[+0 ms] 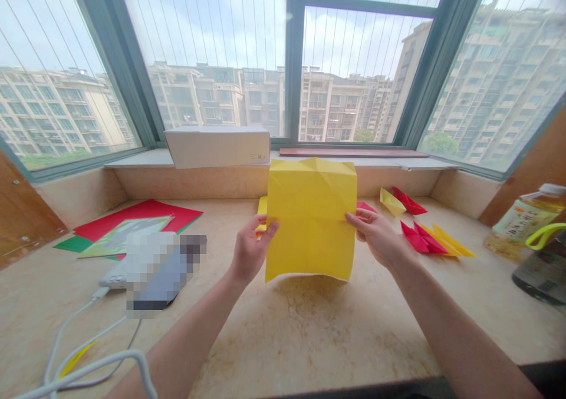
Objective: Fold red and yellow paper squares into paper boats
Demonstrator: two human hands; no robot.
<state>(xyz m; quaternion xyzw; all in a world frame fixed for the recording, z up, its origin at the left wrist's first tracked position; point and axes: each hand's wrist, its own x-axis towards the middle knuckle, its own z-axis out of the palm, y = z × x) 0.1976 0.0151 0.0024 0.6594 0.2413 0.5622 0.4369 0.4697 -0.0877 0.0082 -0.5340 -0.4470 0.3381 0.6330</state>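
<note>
A sheet of yellow paper [312,222] with fold creases is held upright above the stone counter, its lower edge bowed. My left hand [254,243] pinches its left edge, thumb in front and fingers behind. On the opposite edge, my right hand [375,231] grips it the same way. Behind the sheet, another yellow piece [262,205] shows partly at the left, and a bit of red paper [366,207] at the right; the sheet hides the rest of both.
Folded paper boats, one pale yellow [391,202], lie at the right with red and yellow folded pieces [424,238]. Beyond them stand a tea bottle [526,216] and a dark container [543,272]. Red sheets [141,215], a power bank [115,278] and cables [57,340] occupy the left. A white box [216,147] sits on the windowsill.
</note>
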